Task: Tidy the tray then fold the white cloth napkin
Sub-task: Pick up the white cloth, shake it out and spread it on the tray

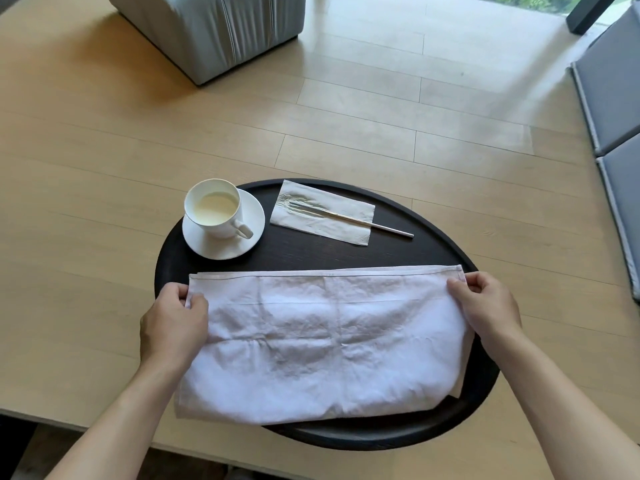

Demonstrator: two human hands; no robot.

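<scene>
Two bare arms reach in from the bottom of the frame. Between them lies the white cloth napkin (325,341), wrinkled and spread wide over the lower half of the dark oval tray (346,251). It looks folded once, with its long hemmed edge lined up along the top. Its lower left corner hangs past the tray rim onto the bench (86,202).

At the left middle of the frame, the left hand (173,323) holds the napkin's upper left corner. Its fingers (194,303) are pinched together on the cloth. At the right middle, the right hand (485,306) holds the upper right corner the same way, fingers curled and closed on the edge.

Higher up on the tray, at its left side, a white cup (214,209) stands upright on a white saucer (249,244). A pale creamy drink is inside it. The cup handle points to the lower right. The saucer sits well apart from the napkin's top edge.

To the right of the cup lies a flat paper napkin (346,226). A thin silver piece of cutlery (381,226) rests on it at a slant. Its handle sticks out past the paper's right edge; its head is too blurry to name, maybe a fork.

A grey padded stool (214,32) stands at the upper left of the frame. Grey cushions (613,98) lie along the right edge.
</scene>
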